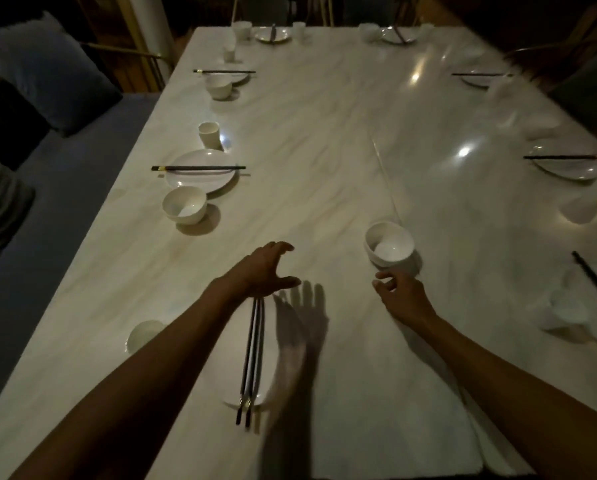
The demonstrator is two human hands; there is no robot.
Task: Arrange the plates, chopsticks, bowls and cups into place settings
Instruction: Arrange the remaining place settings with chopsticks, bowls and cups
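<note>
Place settings along the far and left edges look finished, while my near white plate [272,362] with black chopsticks [253,355] lacks the white ceramic bowl [389,247] just beyond my empty, loosely curled right hand [399,292], my left hand [267,270] spread and empty.

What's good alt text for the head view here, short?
A person's open left hand and loosely curled right hand hover over a dim marble table, the right just short of a white bowl, neither holding anything. Under the left forearm, black chopsticks lie across a white plate; finished settings line the table edges.
</note>
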